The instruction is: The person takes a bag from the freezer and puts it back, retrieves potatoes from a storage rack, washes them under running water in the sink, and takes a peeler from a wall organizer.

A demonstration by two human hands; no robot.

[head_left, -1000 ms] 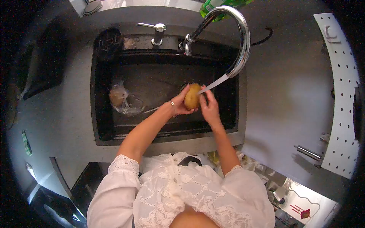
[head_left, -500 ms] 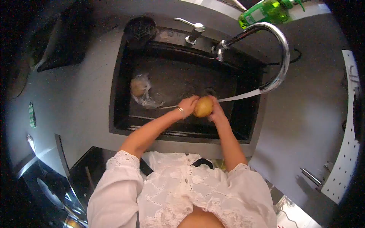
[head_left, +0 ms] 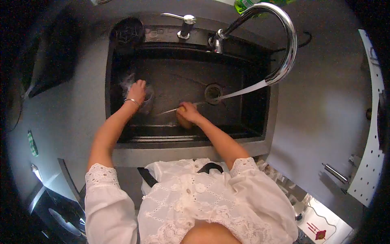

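Over the left part of the black sink (head_left: 162, 67), my left hand (head_left: 137, 92) has its fingers closed at a clear plastic bag (head_left: 148, 99); whether it grips the bag or something in it is hidden. Near the sink's front middle, my right hand (head_left: 190, 112) is wrapped round a yellow-brown potato (head_left: 184, 120), held low in the basin. From the curved chrome faucet (head_left: 291, 49), a stream of water (head_left: 243, 90) runs toward the round drain (head_left: 213, 93).
A soap dispenser (head_left: 187, 27) and a dark round holder (head_left: 128, 31) stand along the sink's back edge. Behind the faucet is a green bottle (head_left: 246, 5). On the right are a white perforated panel (head_left: 367, 162) and a metal cylinder (head_left: 335, 173).
My left hand has let go of the potato and moved left to the plastic bag. My right hand has carried the potato left, away from the water stream. The camera view has shifted.
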